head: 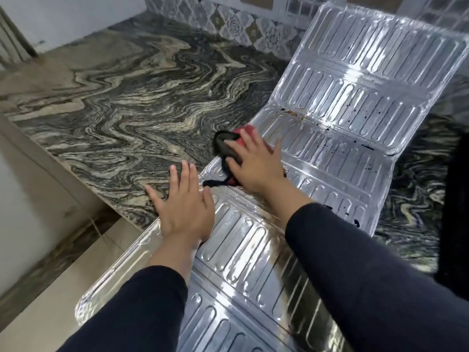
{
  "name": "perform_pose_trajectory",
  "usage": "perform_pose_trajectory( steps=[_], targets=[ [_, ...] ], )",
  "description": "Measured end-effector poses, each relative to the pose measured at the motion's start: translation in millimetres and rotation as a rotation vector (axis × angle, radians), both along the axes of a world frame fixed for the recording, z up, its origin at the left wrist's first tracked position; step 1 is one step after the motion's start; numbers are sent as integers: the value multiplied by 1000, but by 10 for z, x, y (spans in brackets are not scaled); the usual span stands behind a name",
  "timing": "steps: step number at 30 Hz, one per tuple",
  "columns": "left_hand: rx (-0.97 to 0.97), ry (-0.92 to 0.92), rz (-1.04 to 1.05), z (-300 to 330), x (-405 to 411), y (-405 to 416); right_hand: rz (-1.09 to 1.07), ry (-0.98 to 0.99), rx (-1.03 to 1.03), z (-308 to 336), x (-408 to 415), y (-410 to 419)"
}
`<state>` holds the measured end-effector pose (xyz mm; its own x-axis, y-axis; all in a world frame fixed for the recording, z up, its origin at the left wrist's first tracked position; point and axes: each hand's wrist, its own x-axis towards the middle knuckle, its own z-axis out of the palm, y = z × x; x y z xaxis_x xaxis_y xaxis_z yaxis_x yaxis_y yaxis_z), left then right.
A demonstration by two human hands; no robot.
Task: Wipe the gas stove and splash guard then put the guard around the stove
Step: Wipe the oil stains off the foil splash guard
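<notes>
A shiny ribbed foil splash guard (342, 102) lies unfolded across the marble counter, its far panel tilted up against the tiled wall and its near end hanging past the counter edge. Dark specks and a reddish stain dot its middle panels. My right hand (256, 161) presses a red and black cloth (228, 146) flat onto the guard's left edge. My left hand (182, 201) rests flat with fingers spread, half on the guard and half on the counter. The gas stove shows only as a dark edge (454, 212) at the far right.
The swirled grey marble counter (121, 102) stretches left and back to a patterned tile wall (228, 19). Its front edge drops to a beige tiled floor (63, 288) at lower left. A white wall stands at the far left.
</notes>
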<state>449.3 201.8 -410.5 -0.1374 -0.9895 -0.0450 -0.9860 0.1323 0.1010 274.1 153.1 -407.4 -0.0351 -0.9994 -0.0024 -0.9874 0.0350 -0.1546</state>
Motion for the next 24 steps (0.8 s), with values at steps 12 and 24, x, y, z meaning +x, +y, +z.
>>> perform_pose_trajectory(
  steps=[12,24],
  targets=[
    [-35,-36,27,-25,-42,-24,-255,56,18,38,-733,-116],
    [-29,-44,36,-25,-38,-13,-339,80,14,-10,-1041,1296]
  ],
)
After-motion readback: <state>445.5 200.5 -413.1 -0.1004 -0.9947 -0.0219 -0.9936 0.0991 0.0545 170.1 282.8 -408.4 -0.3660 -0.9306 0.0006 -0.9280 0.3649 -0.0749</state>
